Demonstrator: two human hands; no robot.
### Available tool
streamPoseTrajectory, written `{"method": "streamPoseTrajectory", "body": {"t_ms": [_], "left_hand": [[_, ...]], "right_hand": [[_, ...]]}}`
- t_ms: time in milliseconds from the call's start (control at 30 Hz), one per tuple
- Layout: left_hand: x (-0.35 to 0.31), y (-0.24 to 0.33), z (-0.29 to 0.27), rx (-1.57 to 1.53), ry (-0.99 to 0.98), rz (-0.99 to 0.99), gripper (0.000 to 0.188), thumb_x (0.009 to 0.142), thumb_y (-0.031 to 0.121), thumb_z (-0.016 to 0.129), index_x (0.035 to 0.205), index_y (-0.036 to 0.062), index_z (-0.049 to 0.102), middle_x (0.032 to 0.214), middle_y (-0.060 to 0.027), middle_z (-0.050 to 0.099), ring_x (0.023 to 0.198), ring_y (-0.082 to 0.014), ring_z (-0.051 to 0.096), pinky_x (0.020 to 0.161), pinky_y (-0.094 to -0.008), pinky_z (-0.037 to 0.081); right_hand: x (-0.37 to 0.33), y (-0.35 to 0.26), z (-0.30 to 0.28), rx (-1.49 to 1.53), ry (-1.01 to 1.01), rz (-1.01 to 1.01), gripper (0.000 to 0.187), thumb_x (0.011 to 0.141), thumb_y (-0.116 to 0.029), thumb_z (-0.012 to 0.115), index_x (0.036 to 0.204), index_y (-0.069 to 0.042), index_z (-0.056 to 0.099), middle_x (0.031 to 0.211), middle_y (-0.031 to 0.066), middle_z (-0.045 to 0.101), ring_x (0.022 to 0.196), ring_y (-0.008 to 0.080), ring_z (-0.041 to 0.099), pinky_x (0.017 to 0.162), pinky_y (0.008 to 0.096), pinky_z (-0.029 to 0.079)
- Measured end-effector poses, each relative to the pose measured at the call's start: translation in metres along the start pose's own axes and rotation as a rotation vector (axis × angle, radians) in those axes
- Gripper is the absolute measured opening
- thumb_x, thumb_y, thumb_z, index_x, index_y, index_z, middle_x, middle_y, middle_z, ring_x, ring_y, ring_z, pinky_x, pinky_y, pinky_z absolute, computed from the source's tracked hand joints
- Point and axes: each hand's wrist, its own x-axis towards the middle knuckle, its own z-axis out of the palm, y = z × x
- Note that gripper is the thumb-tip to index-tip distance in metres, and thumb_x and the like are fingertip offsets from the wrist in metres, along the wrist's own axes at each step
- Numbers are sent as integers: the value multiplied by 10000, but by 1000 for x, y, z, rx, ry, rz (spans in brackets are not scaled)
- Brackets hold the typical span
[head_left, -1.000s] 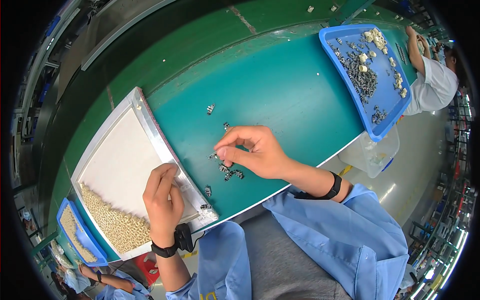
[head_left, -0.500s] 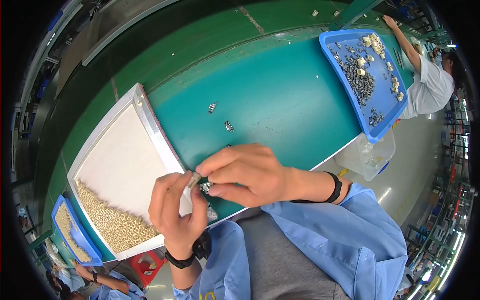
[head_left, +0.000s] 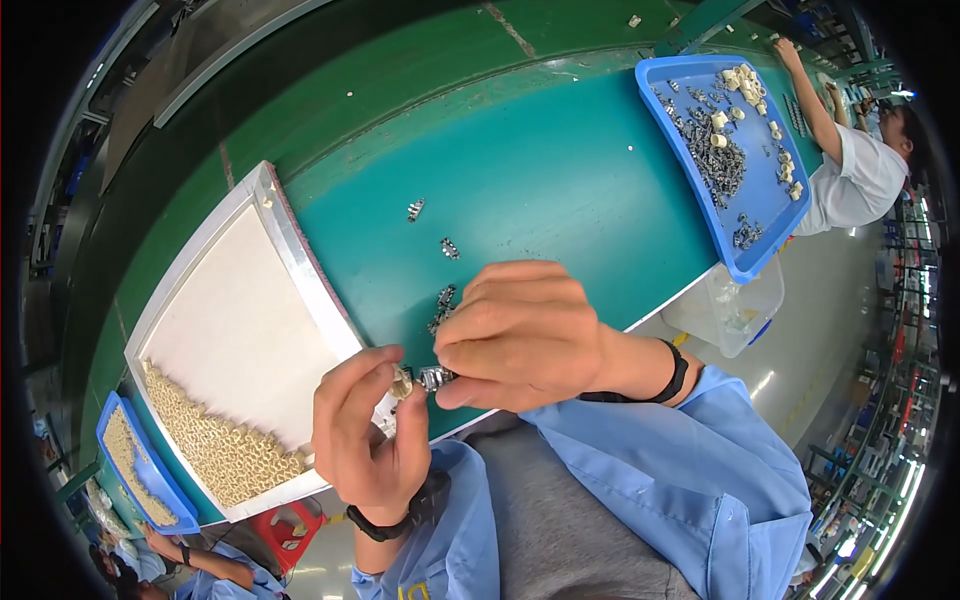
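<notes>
Between the thumb and fingers of my left hand (head_left: 365, 425) is a small cream plastic part (head_left: 401, 383). My right hand (head_left: 525, 335) pinches a small metal clip part (head_left: 434, 378), its shiny end pointing at the cream part. The two pieces lie almost against each other; whether they touch I cannot tell. Beyond my right hand, a short row of metal pieces (head_left: 442, 308) rests on the green table, partly hidden by the fingers. Farther off lie two more small metal clusters (head_left: 450, 248).
On the left, a white-bottomed framed tray (head_left: 230, 300) holds many cream rings (head_left: 215, 445). A blue tray (head_left: 715, 225) with metal pieces and cream parts stands at right. A smaller blue tray (head_left: 180, 505) is at far left. Co-workers sit at both ends.
My right hand has drawn slightly back from the left, and the metal clip part now shows in its fingers. The row of metal pieces beyond it has come into view.
</notes>
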Motion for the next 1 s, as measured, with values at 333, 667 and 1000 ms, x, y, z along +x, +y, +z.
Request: {"method": "streamPoseTrajectory", "body": {"t_ms": [333, 667, 1000], "left_hand": [[-5, -2, 3, -10, 66, 106, 374, 816, -34, 786, 1155, -64, 630, 1079, -241, 695, 868, -328, 699, 709, -362, 566], [-11, -6, 4, -44, 83, 132, 433, 846, 56, 836, 1197, -46, 605, 1070, -238, 692, 858, -326, 695, 703, -369, 575], [-13, -4, 7, -64, 80, 88, 385, 901, 104, 794, 1195, -63, 609, 1062, -240, 685, 857, -332, 703, 700, -380, 586]], "right_hand": [[8, -11, -2, -176, -27, -105, 361, 869, -354, 825, 767, -78, 615, 747, 31, 623, 558, 176, 563, 624, 345, 479], [5, -15, 5, -202, -37, -43, 375, 845, -357, 832, 749, -93, 585, 723, 32, 609, 550, 185, 546, 649, 359, 478], [11, -14, 2, -173, -21, -63, 357, 832, -352, 841, 772, -90, 608, 733, 26, 621, 563, 177, 554, 652, 355, 477]]}}
